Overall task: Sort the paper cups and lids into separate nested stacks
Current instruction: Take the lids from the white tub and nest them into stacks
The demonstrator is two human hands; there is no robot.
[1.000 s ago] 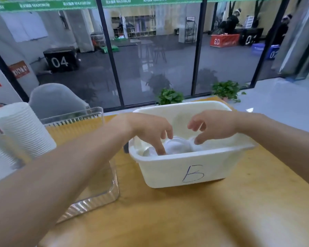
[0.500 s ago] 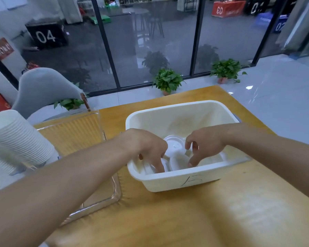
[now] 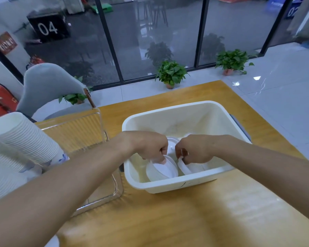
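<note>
Both hands are down in the bin (image 3: 184, 184) on the desk (image 3: 168, 220). My left hand (image 3: 150, 146) pinches one lid (image 3: 161, 171), my right hand (image 3: 193, 150) grips another lid (image 3: 189, 168); cups (image 3: 20, 139) stacked far left.

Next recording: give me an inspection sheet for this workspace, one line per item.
Surface: wooden table, carrying the bin and tray.
Job's things: white lids in the white bin; nested cup stack lying at the left.
Clutter: clear tray beside the bin.
Grippers: left hand grips one lid; right hand grips another lid, both inside the bin.
Cables: nothing seen.
Surroundings: grey chair, potted plants, glass wall behind.
</note>
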